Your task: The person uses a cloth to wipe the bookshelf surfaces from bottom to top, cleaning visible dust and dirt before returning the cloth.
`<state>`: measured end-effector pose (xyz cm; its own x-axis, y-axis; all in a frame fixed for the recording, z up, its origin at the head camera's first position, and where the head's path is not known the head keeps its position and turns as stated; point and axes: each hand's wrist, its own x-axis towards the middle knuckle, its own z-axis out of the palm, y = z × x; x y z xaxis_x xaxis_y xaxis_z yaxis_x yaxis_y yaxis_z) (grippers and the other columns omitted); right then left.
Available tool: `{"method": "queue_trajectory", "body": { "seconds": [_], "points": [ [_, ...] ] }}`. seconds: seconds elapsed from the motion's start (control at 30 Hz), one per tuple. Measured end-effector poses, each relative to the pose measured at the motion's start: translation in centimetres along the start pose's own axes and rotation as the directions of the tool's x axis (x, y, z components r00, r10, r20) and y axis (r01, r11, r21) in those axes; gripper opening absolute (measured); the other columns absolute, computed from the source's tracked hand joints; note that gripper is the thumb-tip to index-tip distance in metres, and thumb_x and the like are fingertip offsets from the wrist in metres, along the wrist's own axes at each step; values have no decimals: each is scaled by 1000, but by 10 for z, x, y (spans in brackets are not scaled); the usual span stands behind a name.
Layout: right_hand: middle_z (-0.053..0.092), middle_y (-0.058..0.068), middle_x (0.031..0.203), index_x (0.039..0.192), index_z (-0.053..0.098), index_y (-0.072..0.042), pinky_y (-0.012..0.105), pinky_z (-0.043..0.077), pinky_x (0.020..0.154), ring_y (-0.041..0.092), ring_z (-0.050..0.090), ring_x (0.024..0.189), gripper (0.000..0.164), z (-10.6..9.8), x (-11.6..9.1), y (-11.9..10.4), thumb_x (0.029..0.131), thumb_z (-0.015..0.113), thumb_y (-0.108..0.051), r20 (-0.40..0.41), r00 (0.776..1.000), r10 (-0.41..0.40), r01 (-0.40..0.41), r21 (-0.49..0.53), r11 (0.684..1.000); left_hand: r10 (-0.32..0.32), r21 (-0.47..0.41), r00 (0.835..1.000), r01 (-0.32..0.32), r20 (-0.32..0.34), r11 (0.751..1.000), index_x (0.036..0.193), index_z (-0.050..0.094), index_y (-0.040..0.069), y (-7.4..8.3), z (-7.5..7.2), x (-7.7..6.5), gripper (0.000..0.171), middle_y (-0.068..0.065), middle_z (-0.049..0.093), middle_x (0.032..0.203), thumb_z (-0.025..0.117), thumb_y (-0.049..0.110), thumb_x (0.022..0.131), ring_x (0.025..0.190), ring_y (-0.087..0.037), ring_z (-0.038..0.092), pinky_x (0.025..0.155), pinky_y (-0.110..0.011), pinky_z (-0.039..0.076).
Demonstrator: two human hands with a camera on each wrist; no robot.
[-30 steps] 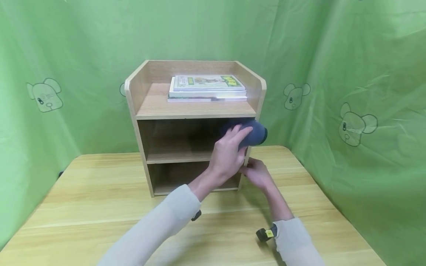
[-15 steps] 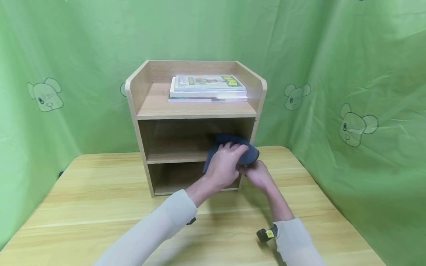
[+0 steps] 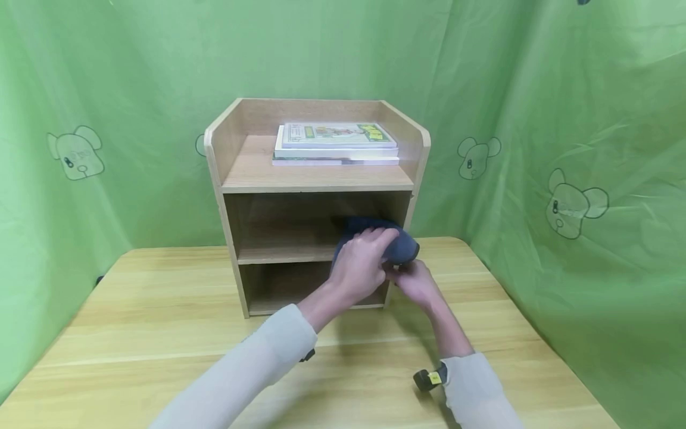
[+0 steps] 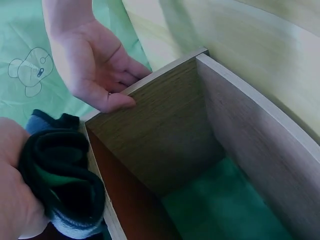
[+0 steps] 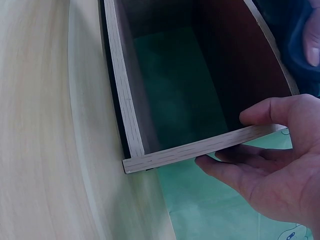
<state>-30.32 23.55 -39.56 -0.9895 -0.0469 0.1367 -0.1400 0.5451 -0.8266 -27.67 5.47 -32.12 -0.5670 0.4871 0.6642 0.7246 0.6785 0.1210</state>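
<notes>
My left hand (image 3: 358, 262) grips a folded blue cloth (image 3: 403, 248) with a dark edge. The cloth lies at the right end of the middle shelf and laps over the front of the side panel. In the left wrist view the cloth (image 4: 72, 226) is bunched in loops against the shelf board. Just below it, my right hand (image 3: 415, 282) holds the right side panel of the wooden shelf unit (image 3: 316, 189). Seen from the right wrist, the thumb of the right hand (image 5: 280, 170) is inside the lower compartment and the fingers are outside the panel (image 5: 200, 146).
Several books (image 3: 337, 143) lie stacked on the top shelf. The unit stands on a wood-grain table (image 3: 161, 333). A green curtain (image 3: 321, 47) with mouse drawings hangs behind and at both sides.
My left hand has brought the cloth down from the upper right of the middle compartment to the middle shelf's right end. The right hand has kept its hold on the panel.
</notes>
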Motion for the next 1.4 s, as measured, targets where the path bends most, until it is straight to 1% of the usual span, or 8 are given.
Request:
{"method": "queue_trajectory", "body": {
  "seconds": [0.13, 0.23, 0.37, 0.5, 0.67, 1.07, 1.27, 1.4],
  "points": [
    [48, -2, 65, 93, 62, -6, 30, 40, 52, 15, 43, 56, 14, 0, 0, -1, 93, 63, -20, 3, 1000, 20, -20, -15, 1000, -25, -88, 995, 16, -100, 996, 128, 63, 12, 0, -1, 4, 56, -6, 71, 118, 77, -4, 76, 103, -23, 71, 90, -36, 59],
    [50, -1, 65, 93, 65, -6, 31, 42, 54, 16, 44, 58, 15, 1, 0, -2, 92, 64, -21, 5, 999, 41, -41, -15, 999, -24, -141, 985, -1, -171, 990, 127, 63, 11, 0, -3, 9, 54, -7, 71, 118, 78, -5, 77, 105, -23, 71, 93, -35, 58],
    [50, 0, 66, 107, 69, -3, 31, 43, 55, 16, 45, 58, 22, 0, 0, -3, 91, 64, -18, 12, 999, 51, -51, -9, 999, -20, -194, 957, -38, -289, 980, 127, 64, 8, 0, -9, 17, 50, -9, 72, 118, 77, -5, 80, 107, -24, 72, 96, -33, 57],
    [48, -1, 64, 105, 68, -1, 29, 39, 51, 14, 41, 56, 22, 1, 1, -5, 90, 62, -16, 12, 999, 53, -53, -8, 999, -46, -250, 918, -59, -394, 967, 129, 64, 7, 0, -14, 26, 45, -11, 72, 120, 75, -1, 86, 108, -24, 72, 96, -30, 56],
    [45, -1, 64, 101, 66, -2, 28, 37, 51, 14, 40, 56, 19, 3, 2, -6, 89, 62, -17, 9, 998, 61, -61, -14, 998, -76, -292, 896, -62, -439, 954, 130, 64, 7, 2, -15, 31, 42, -10, 72, 116, 74, 4, 89, 106, -23, 72, 97, -29, 56],
    [52, 1, 73, 104, 69, -8, 33, 45, 64, 21, 52, 70, 23, 1, 1, -5, 88, 66, -23, 9, 998, 65, -64, -23, 998, -55, -216, 946, -16, -320, 976, 126, 67, 11, 6, -7, 24, 43, -8, 70, 116, 72, -2, 86, 103, -23, 70, 93, -35, 58],
    [52, 0, 68, 95, 67, -8, 32, 44, 59, 18, 49, 63, 16, -1, 0, -4, 90, 66, -23, -6, 999, 52, -53, -21, 998, -47, -161, 986, 22, -158, 987, 127, 66, 12, 6, -5, 12, 48, -7, 70, 115, 73, -4, 82, 103, -23, 69, 92, -36, 59],
    [49, -2, 64, 88, 60, -6, 29, 40, 53, 15, 44, 57, 15, 0, 0, -1, 92, 64, -20, -13, 999, 38, -39, -18, 999, -45, -63, 999, 45, -12, 997, 128, 64, 16, 5, -3, 6, 50, -5, 70, 112, 75, 0, 81, 103, -24, 69, 92, -38, 58]
  ]
}}
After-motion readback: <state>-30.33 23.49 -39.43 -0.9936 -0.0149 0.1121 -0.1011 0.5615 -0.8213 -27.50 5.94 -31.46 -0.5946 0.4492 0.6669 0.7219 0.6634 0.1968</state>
